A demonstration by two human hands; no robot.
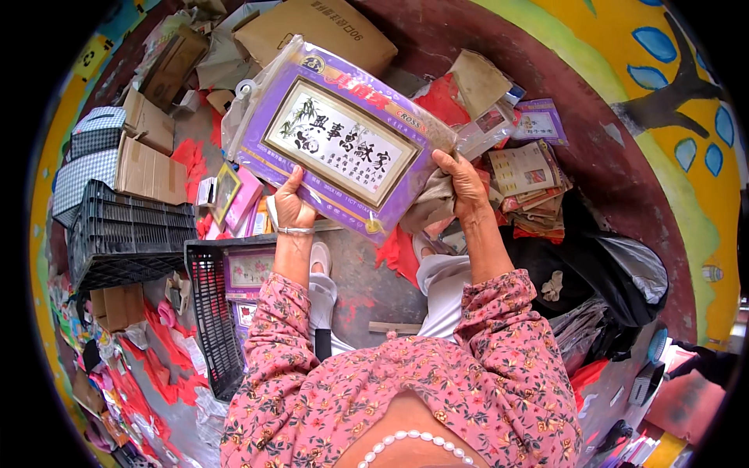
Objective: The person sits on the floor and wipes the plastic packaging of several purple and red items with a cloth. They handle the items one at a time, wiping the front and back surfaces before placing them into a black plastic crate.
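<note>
- Concrete floor [374, 288] is lying cluttered beneath the purple packet [339, 136], strewn with red paper scraps and cardboard boxes.
- Black plastic crates [129, 242] are sitting to the lower left of the packet, one holding more purple packets.
- A black bag [601, 273] is slumping to the packet's lower right.
- The plastic-wrapped purple packet, showing a framed picture, is being held up tilted, above the floor.
- The left hand [292, 204] is gripping the packet's lower edge, fingers clenched on it.
- The right hand [462, 187] is grasping the packet's right corner together with a beige cloth [431, 204].
</note>
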